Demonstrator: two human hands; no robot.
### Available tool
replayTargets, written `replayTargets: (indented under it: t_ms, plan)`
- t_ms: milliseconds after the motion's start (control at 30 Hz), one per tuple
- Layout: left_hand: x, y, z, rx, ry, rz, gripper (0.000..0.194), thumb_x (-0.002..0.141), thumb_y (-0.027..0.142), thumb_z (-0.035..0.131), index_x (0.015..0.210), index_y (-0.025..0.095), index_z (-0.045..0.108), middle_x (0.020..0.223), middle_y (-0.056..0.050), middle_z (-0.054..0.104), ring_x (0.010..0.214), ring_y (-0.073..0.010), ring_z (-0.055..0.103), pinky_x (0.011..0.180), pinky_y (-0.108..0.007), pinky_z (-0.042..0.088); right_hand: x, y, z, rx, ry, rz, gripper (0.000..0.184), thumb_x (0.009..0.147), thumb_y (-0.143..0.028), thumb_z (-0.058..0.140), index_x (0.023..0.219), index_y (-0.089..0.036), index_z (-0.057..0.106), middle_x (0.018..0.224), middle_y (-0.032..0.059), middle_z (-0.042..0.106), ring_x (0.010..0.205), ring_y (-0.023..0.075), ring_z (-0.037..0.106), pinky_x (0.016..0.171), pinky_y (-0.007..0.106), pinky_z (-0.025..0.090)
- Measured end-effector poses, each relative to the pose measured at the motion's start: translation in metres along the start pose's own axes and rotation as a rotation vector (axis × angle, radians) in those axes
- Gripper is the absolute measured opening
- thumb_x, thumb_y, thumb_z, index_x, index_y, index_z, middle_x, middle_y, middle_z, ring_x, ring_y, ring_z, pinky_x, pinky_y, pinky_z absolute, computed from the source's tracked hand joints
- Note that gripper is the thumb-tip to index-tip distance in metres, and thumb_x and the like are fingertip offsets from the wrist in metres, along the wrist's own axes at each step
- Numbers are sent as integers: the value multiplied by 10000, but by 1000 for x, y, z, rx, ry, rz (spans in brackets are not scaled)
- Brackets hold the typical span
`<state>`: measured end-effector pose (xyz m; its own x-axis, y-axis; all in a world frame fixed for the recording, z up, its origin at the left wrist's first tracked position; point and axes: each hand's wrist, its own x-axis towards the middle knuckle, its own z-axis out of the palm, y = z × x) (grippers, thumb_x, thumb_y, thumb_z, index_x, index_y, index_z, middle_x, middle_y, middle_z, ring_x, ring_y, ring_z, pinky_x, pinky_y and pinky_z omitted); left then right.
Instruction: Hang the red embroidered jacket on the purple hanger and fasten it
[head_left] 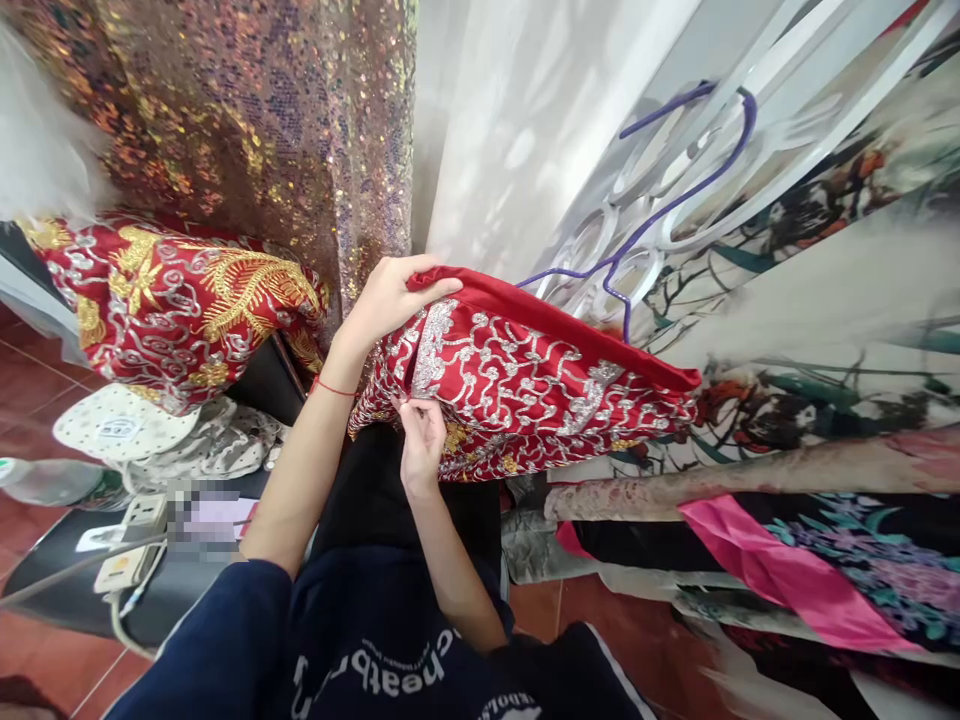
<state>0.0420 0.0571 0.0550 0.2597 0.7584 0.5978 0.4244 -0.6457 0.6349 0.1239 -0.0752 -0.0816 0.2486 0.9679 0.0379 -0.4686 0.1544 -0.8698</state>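
Note:
A red garment (525, 380) with silver and gold embroidery lies across my lap, stretching to the right. My left hand (390, 295) grips its upper left edge, fingers curled over the red cloth. My right hand (421, 440) is lower, its fingers pinched together at the garment's embroidered hem; whatever small thing it pinches is too small to name. A thin red string circles my left wrist.
A second red embroidered cloth (165, 300) lies at left over a stand. Behind hangs sequinned fabric (262, 120) and a white curtain (525, 120). A purple hanger (660, 200) hooks on a white rack. Printed and pink fabrics (787, 570) pile at right. A power strip (127, 560) sits at lower left.

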Motion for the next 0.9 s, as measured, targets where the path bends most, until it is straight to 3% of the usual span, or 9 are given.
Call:
replayTargets:
  t_ms: [200, 367, 567, 767, 900]
  plan:
    - [1, 0, -2, 36, 10, 22, 488, 917, 588, 586, 640, 208, 456, 618, 38, 346, 607, -122, 324, 583, -290, 300, -2, -25, -1, -188, -67, 38, 215, 867, -407, 665, 836, -204, 599, 723, -8, 685, 696, 159, 710, 712, 285, 549]
    - [1, 1, -2, 36, 10, 11, 514, 901, 639, 578, 644, 211, 458, 619, 36, 354, 608, -124, 324, 587, -292, 302, -3, -27, -1, -161, -20, 29, 202, 835, -394, 694, 825, -200, 640, 830, 29, 731, 838, 176, 714, 832, 313, 568]
    - [-3, 2, 1, 18, 24, 17, 476, 907, 613, 587, 675, 203, 525, 637, 34, 402, 615, -118, 353, 595, -289, 314, 0, -26, -3, -109, 12, 22, 204, 764, -372, 760, 837, -195, 691, 868, 37, 745, 871, 181, 710, 878, 332, 585]
    - [-5, 1, 1, 42, 32, 10, 465, 916, 579, 597, 657, 198, 526, 605, 44, 380, 605, -116, 343, 597, -284, 316, 0, -42, -2, -99, -98, 84, 187, 808, -377, 734, 835, -203, 671, 865, 38, 776, 860, 202, 751, 888, 366, 597]
    - [-4, 2, 2, 44, 26, 15, 456, 919, 575, 595, 669, 199, 537, 611, 42, 410, 601, -114, 363, 600, -282, 327, -2, -46, -1, -84, -80, 44, 174, 788, -362, 748, 819, -207, 677, 892, 44, 787, 938, 219, 756, 903, 364, 593]
